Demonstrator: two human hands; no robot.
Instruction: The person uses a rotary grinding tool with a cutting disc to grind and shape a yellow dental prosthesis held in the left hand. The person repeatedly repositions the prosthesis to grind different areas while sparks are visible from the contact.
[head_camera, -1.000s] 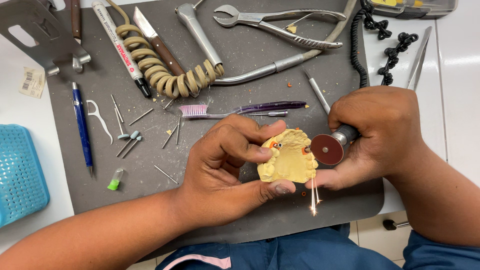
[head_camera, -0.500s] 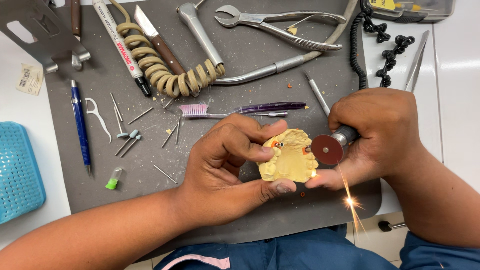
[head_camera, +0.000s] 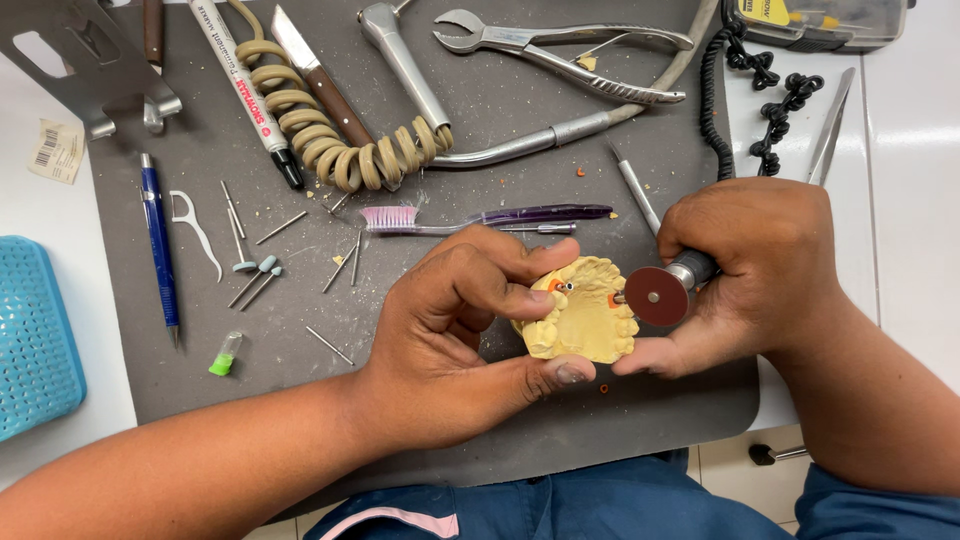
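Observation:
My left hand (head_camera: 455, 330) grips a yellow plaster dental cast (head_camera: 585, 318) between thumb and fingers, just above the grey mat (head_camera: 480, 150). Small orange bits and a metal wire sit on the cast's upper edge. My right hand (head_camera: 755, 270) holds a metal rotary handpiece (head_camera: 690, 270) with a dark red cutting disc (head_camera: 656, 296). The disc touches the right edge of the cast. My right thumb rests under the cast.
On the mat lie a purple toothbrush (head_camera: 480, 217), pliers (head_camera: 560, 45), a knife (head_camera: 320, 75), a marker (head_camera: 245, 95), a blue pen (head_camera: 160, 245), a coiled beige hose (head_camera: 330, 145) and several small burs (head_camera: 255, 270). A blue basket (head_camera: 35, 340) stands at the left; a black coiled cord (head_camera: 760, 95) lies at the right.
Sparks fell below the disc in the earlier frames; none show now. The disc and cast have stayed almost in place.

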